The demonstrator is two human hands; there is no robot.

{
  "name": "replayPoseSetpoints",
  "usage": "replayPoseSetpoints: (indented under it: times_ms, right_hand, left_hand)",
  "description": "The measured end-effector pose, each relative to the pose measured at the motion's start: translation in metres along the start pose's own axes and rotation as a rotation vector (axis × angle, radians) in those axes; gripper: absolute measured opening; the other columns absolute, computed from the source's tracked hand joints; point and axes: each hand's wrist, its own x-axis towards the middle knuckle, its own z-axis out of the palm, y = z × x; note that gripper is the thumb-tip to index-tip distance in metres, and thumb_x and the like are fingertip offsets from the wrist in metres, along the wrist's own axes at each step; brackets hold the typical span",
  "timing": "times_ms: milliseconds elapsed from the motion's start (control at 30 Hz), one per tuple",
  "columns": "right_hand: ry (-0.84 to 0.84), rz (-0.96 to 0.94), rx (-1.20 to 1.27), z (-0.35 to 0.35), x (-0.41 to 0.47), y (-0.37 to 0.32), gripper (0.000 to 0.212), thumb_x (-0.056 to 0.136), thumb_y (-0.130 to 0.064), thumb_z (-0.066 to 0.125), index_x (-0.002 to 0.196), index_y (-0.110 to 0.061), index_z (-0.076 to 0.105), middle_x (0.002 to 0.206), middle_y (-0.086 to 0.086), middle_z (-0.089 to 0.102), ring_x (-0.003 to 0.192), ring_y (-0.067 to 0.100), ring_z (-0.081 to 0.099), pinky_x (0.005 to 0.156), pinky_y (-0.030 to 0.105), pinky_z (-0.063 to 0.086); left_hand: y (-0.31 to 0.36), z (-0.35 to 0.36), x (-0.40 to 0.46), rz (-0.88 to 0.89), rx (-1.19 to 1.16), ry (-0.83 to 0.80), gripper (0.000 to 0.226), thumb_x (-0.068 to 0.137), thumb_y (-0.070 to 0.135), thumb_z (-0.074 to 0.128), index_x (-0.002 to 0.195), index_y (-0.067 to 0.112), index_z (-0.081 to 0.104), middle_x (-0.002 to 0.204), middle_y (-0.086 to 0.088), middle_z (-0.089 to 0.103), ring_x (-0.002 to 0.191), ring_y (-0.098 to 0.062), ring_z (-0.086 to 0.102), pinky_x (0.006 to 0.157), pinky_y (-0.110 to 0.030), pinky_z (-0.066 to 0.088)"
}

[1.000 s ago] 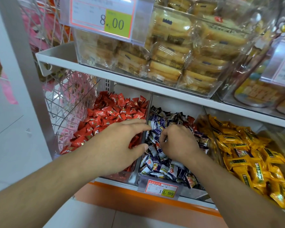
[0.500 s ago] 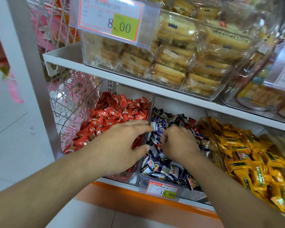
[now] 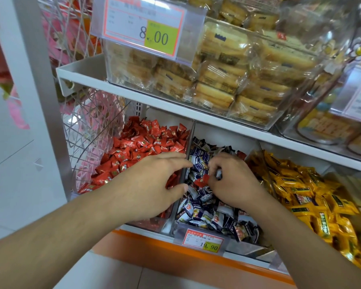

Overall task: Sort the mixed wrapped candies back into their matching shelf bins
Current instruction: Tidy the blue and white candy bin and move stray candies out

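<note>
Change since the earlier frames: a red candy now shows at the fingertips of the right hand, where a second ago only blue-and-white wrappers were visible under that hand. The left hand stays in much the same place, and the view has shifted slightly to the right.

Item 1, right hand: over the middle bin, fingers curled, pinching the red candy at its left edge. A small pale wrapper also shows between the curled fingers; whether it is gripped cannot be told.

Item 2, red candy: lifted just above the blue-and-white candies, directly left of the right hand's knuckles and just right of the left hand's thumb, close to the clear divider between the left and middle bins.

Item 3, left hand: fingers straight and spread, palm down, holding nothing visible. It lies across the front of the red candy bin, fingertips reaching over the divider toward the middle bin.

Item 4, red candies: heaped in the left bin, behind and beneath the left hand.

Item 5, yellow candies: piled in the right bin, beside the right forearm.

Item 6, price tag: reads 19.90, clipped to the middle bin's front.

Item 7, upper shelf: carries a clear tub of wrapped pastries with a tag reading 8.00.
</note>
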Motion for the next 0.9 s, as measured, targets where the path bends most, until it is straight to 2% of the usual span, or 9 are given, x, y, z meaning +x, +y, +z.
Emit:
replayPoseSetpoints:
  times_ms: [100,167,233,333,433,500,600,767,900]
  right_hand:
    - [0.052,0.027,0.127,-0.021,-0.009,-0.004,0.018,0.087,-0.015,0.070,0.075,-0.025,0.063,0.103,-0.014,0.066,0.101,0.006,0.062,0.092,0.032,0.053]
    - [0.067,0.076,0.244,-0.033,-0.015,-0.013,0.013,0.091,-0.020,0.068,0.080,-0.028,0.066,0.102,-0.016,0.069,0.094,0.006,0.066,0.087,0.031,0.056]
    - [0.055,0.081,0.426,-0.041,-0.021,-0.028,0.013,0.093,-0.020,0.068,0.081,-0.027,0.069,0.098,-0.015,0.072,0.086,0.017,0.069,0.079,0.035,0.058]
    - [-0.007,0.006,0.637,-0.046,-0.025,-0.048,0.013,0.095,-0.018,0.069,0.084,-0.025,0.073,0.101,-0.013,0.074,0.091,0.027,0.071,0.084,0.042,0.061]
    - [0.019,0.004,0.682,-0.039,-0.019,-0.042,0.012,0.097,-0.017,0.069,0.093,-0.027,0.073,0.105,-0.013,0.074,0.099,0.012,0.070,0.095,0.036,0.058]
    - [0.038,0.001,0.565,-0.027,-0.014,-0.027,0.018,0.099,-0.014,0.066,0.096,-0.031,0.072,0.102,-0.014,0.071,0.097,0.002,0.067,0.089,0.029,0.057]
    - [-0.072,-0.018,0.263,-0.006,-0.014,-0.013,0.021,0.100,-0.016,0.064,0.104,-0.034,0.075,0.101,-0.018,0.070,0.089,-0.006,0.062,0.076,0.009,0.048]
    - [-0.164,-0.052,-0.012,0.025,-0.003,-0.003,0.023,0.093,-0.023,0.075,0.113,-0.034,0.075,0.113,-0.009,0.071,0.101,0.013,0.066,0.090,0.037,0.059]
    - [-0.178,-0.029,-0.025,0.030,0.007,0.000,0.028,0.087,-0.023,0.081,0.112,-0.035,0.077,0.106,-0.011,0.073,0.096,0.010,0.066,0.090,0.032,0.058]
  left_hand:
    - [0.001,0.001,0.000,-0.006,-0.007,0.023,0.056,0.099,0.049,0.058,0.152,0.042,0.041,0.159,0.027,0.028,0.147,0.006,0.024,0.112,-0.010,0.012]
    - [0.005,0.000,0.000,-0.009,-0.033,0.076,0.055,0.097,0.052,0.059,0.149,0.042,0.044,0.154,0.028,0.033,0.142,0.006,0.030,0.113,-0.011,0.018]
    - [0.012,-0.004,0.000,-0.009,-0.085,0.138,0.055,0.093,0.055,0.063,0.145,0.043,0.048,0.145,0.031,0.042,0.133,0.011,0.038,0.107,-0.007,0.024]
    - [0.016,-0.011,0.001,-0.043,-0.225,0.220,0.031,0.089,0.048,0.072,0.119,0.047,0.065,0.113,0.032,0.065,0.107,0.013,0.057,0.095,-0.012,0.045]
    - [0.004,-0.019,0.000,-0.163,-0.145,0.341,0.012,0.090,0.037,0.075,0.098,0.044,0.069,0.092,0.022,0.070,0.086,0.004,0.064,0.083,-0.026,0.056]
    - [-0.006,-0.021,-0.003,-0.249,-0.001,0.325,0.024,0.093,0.031,0.071,0.114,0.041,0.066,0.110,0.016,0.069,0.086,-0.002,0.063,0.078,-0.022,0.051]
    - [-0.008,-0.018,-0.006,-0.209,0.078,0.249,0.045,0.096,0.037,0.064,0.140,0.036,0.054,0.140,0.013,0.055,0.122,-0.012,0.057,0.100,-0.025,0.044]
    - [0.010,0.000,-0.002,-0.034,0.003,0.091,0.051,0.100,0.049,0.054,0.150,0.039,0.043,0.152,0.027,0.039,0.139,0.004,0.037,0.109,-0.010,0.022]
    - [0.006,0.006,0.001,-0.032,0.007,0.061,0.051,0.101,0.050,0.053,0.150,0.040,0.042,0.152,0.031,0.035,0.138,0.008,0.033,0.105,-0.003,0.016]
